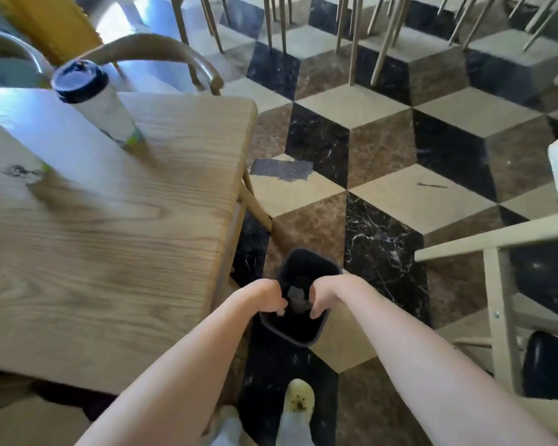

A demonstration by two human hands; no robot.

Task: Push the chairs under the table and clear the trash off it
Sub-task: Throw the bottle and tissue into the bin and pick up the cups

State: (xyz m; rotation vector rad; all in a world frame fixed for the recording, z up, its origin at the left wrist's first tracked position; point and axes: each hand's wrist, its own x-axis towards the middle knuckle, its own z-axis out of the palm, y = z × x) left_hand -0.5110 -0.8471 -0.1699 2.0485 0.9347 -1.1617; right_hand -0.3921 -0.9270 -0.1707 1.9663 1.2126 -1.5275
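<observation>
A black trash bin (pixel 303 333) stands on the tiled floor beside the right edge of the wooden table (pixel 126 239). Crumpled grey trash (pixel 298 299) lies inside it. My left hand (pixel 266 297) curls over the bin's left rim and my right hand (pixel 324 296) over its right rim. On the table stand a white paper cup with a black lid (pixel 94 101) and, at the left edge, a second white cup (pixel 10 149) partly out of view. A wooden chair with a curved back (pixel 161 49) sits at the table's far side.
A pale wooden chair (pixel 500 284) stands close on the right, with a dark object (pixel 548 365) beneath it. Several chair and table legs (pixel 384 43) crowd the far floor. My feet in white shoes (pixel 298 400) are just behind the bin.
</observation>
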